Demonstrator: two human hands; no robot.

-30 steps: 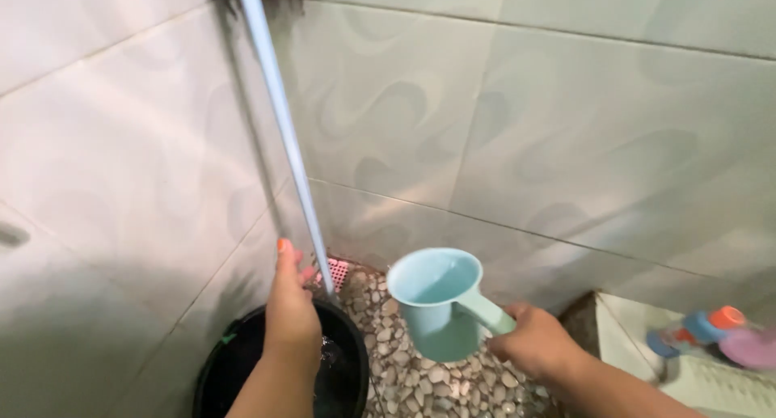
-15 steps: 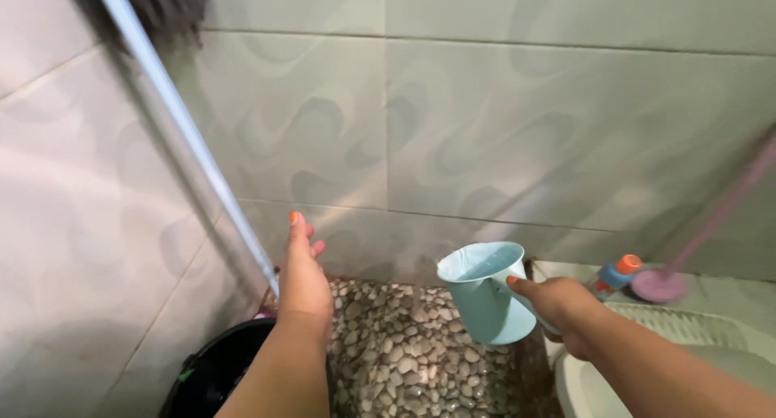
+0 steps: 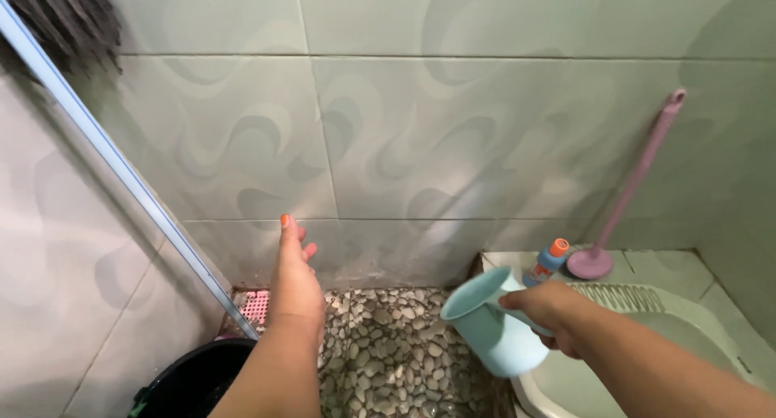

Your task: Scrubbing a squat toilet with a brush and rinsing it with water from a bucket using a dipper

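My right hand (image 3: 543, 309) grips the handle of a light blue plastic scoop (image 3: 493, 325), held tilted over the edge of a white floor toilet (image 3: 695, 325). My left hand (image 3: 294, 276) is raised with fingers straight and apart, holding nothing, in front of the tiled wall (image 3: 420, 135). It is just right of a light blue mop pole (image 3: 121, 171) that leans into the corner, with the dark mop head (image 3: 61, 18) at the top left. A black bucket (image 3: 190, 382) stands below my left forearm.
The floor is set with pebbles (image 3: 396, 357), with a pink drain cover (image 3: 255, 305) in the corner. A pink long-handled brush (image 3: 626, 192) leans on the wall at the right. A small blue bottle with an orange cap (image 3: 547, 261) stands beside it.
The view has swung to the right, bringing the toilet, brush and bottle into sight. My right hand has tipped the scoop over toward the toilet. My left hand has come off the mop pole.
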